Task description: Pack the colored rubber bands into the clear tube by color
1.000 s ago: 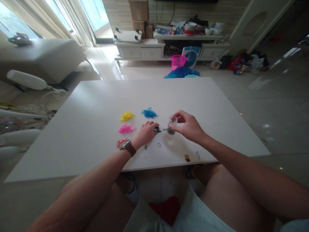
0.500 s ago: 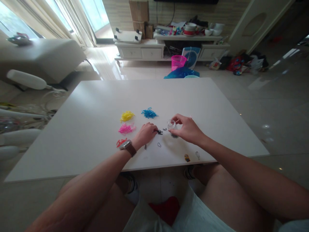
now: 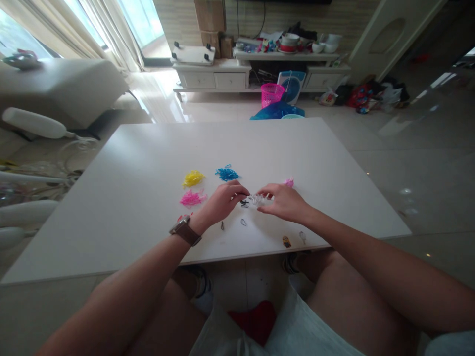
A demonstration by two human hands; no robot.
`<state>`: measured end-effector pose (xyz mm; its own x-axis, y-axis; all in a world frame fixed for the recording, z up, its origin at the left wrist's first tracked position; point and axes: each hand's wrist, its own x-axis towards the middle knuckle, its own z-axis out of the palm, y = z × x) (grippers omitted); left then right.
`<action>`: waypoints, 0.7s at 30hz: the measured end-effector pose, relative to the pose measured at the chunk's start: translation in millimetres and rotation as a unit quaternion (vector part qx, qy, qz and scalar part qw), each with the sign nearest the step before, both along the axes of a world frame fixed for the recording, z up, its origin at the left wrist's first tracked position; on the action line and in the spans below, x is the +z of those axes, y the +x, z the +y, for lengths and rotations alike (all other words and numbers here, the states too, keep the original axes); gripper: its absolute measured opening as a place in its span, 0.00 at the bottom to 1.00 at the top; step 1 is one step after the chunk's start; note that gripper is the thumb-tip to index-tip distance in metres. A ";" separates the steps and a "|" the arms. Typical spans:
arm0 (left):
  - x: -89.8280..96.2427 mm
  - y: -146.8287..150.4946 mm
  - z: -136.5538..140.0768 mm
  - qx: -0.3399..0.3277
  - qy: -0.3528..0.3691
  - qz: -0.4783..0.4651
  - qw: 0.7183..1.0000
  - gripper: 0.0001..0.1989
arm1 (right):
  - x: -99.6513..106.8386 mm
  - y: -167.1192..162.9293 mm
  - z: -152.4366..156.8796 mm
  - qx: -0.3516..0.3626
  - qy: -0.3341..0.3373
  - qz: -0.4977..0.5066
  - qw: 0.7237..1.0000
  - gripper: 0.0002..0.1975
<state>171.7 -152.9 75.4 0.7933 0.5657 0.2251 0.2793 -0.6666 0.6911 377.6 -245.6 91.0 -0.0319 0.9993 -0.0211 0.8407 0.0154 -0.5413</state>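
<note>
1. Right hand (image 3: 285,202): I read it gripping the clear jar (image 3: 257,200), tilted, mouth toward nine o'clock.
2. Left hand (image 3: 226,200): I see fingertips drawn together just beside the mouth; I cannot tell whether they hold anything.
3. Black pieces (image 3: 244,202): on the table (image 3: 297,148), at the jar's nine o'clock.
4. Blue pile (image 3: 227,173): toward ten o'clock.

clear jar (image 3: 257,200), tilted, black loops (image 3: 244,203) beside it

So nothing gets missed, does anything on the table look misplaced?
Slightly: a dark pear-shaped loop and another dark piece lie singly, apart from the black cluster by the left hand, whereas the yellow pile sits gathered.
</note>
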 end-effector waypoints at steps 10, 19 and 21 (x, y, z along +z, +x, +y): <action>0.6 5.5 -14.3 -0.013 -0.060 -0.015 0.998 0.07 | 1.2 -6.0 -1.4 0.032 -0.027 -0.013 0.999 0.16; -6.0 6.1 -15.2 0.019 -0.144 -0.056 0.988 0.03 | -0.2 -8.2 -2.1 0.031 -0.031 -0.016 0.999 0.16; -6.5 6.3 -14.8 0.023 -0.156 -0.066 0.985 0.04 | -0.7 -7.7 -2.3 0.030 -0.031 -0.013 0.999 0.16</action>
<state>178.0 -167.7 68.9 0.7411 0.6580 0.1338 0.1977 -0.4043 0.8930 369.9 -247.9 90.3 -0.0908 0.9923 -0.0841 0.8528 0.0339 -0.5211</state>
